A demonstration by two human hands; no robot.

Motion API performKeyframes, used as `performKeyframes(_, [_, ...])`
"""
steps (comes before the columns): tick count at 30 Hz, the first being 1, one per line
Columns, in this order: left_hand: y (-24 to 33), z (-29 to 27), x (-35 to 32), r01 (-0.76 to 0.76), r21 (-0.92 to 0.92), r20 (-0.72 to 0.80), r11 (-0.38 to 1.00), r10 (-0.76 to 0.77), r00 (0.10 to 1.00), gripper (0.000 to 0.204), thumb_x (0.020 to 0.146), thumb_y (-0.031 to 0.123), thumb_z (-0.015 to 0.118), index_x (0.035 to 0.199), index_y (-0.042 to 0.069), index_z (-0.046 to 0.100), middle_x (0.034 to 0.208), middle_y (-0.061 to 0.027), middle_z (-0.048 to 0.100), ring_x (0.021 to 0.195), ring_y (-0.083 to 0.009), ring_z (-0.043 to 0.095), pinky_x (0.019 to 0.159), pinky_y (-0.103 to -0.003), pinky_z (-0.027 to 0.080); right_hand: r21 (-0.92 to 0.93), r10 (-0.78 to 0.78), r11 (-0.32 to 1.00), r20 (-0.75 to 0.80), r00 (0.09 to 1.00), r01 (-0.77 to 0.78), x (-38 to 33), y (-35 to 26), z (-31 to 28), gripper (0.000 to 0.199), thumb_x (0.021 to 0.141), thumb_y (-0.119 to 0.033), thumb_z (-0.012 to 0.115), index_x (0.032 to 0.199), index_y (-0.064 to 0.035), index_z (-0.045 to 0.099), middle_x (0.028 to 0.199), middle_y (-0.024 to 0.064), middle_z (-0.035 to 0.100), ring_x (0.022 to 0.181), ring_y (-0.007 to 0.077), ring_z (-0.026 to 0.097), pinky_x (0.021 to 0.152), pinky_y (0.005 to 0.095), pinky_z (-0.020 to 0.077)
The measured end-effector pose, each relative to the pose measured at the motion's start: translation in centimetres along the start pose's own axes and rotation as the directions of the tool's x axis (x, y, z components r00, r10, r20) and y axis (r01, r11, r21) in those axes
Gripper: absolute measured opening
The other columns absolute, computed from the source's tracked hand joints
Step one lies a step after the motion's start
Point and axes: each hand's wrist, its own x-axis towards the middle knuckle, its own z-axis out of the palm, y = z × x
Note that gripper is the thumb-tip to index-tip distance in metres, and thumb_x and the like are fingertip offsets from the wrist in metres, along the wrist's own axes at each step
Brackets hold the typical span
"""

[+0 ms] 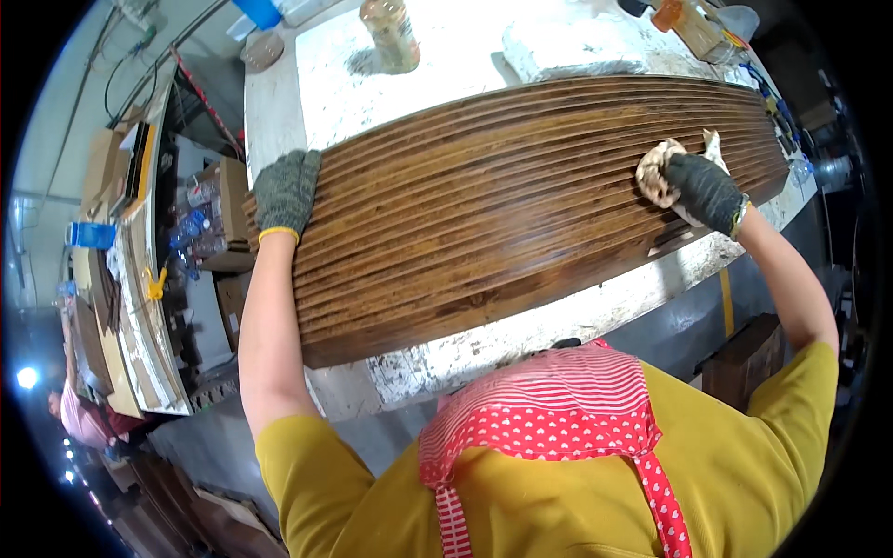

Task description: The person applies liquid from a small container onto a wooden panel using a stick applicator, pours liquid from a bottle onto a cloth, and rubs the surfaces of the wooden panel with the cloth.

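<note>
A long ribbed wooden panel [502, 205], stained brown with darker streaks along its grooves, lies flat across a white, paint-spattered worktop [484, 344], running from the person's left to far right and filling most of that surface. The left hand [286, 191], in a grey knitted glove with a yellow cuff, lies flat on the left end of the panel, fingers together and curled over its far-left edge, pressing down on it. The right hand [702, 191], in a dark glove, is closed around a crumpled pale rag [662, 170] and holds it against the grooves near the right end of the panel (the rag bulges out past the fingers toward the left and top).

Behind the panel, on the worktop's far side, stands a clear jar [391, 34] with a brownish content, and beside it a lump of white wrapped material [567, 48]. At the far right corner sit an orange-capped bottle [672, 14] and some small clutter, too small to tell apart. The person wears a yellow shirt and a red-and-white apron [544, 409] with stripes and tiny hearts. On the left, well apart from the worktop, is a second bench [139, 307] with stacked boards, and another person in pink [79, 418] stands near its lower end.
</note>
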Motion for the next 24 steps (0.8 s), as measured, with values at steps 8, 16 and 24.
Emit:
performKeyframes(8, [7.9, -3.9, 10.3, 0.03, -0.437, 0.375, 0.899, 0.152, 0.914, 0.046, 0.086, 0.006, 0.051, 0.132, 0.011, 0.048, 0.128, -0.0181, 0.055, 0.116, -0.0356, 0.053, 0.098, -0.044, 0.044, 0.904, 0.817, 0.275, -0.04, 0.575, -0.327, -12.7, -2.7, 2.6, 0.039, 0.087, -0.014, 0.067, 0.122, 0.0008, 0.056, 0.11, 0.014, 0.064, 0.101, 0.0271, 0.06, 0.094, 0.0367, 0.0449])
performKeyframes(16, [21.6, -8.1, 20.7, 0.017, -0.521, 0.389, 0.853, 0.219, 0.895, 0.041, 0.101, 0.033, 0.034, 0.128, 0.01, 0.055, 0.131, -0.0171, 0.055, 0.117, -0.0357, 0.053, 0.102, -0.04, 0.04, 0.757, 0.499, 0.404, 0.288, 0.817, -0.513, -12.1, -7.8, 6.8, 0.051, 0.085, -0.032, 0.066, 0.124, -0.0014, 0.055, 0.113, 0.0202, 0.064, 0.103, 0.0301, 0.062, 0.09, 0.0379, 0.0478])
performKeyframes(24, [22.8, -7.0, 16.3, -0.034, -0.617, 0.19, 0.787, 0.191, 0.963, 0.05, 0.094, 0.045, 0.048, 0.117, 0.002, 0.061, 0.108, -0.0235, 0.064, 0.103, -0.0373, 0.061, 0.091, -0.043, 0.046, 0.781, 0.594, 0.21, 0.375, 0.712, -0.588, -9.8, -7.5, 8.1, 0.038, 0.085, -0.025, 0.065, 0.111, 0.0023, 0.061, 0.102, 0.0234, 0.065, 0.092, 0.0319, 0.063, 0.083, 0.0415, 0.0488])
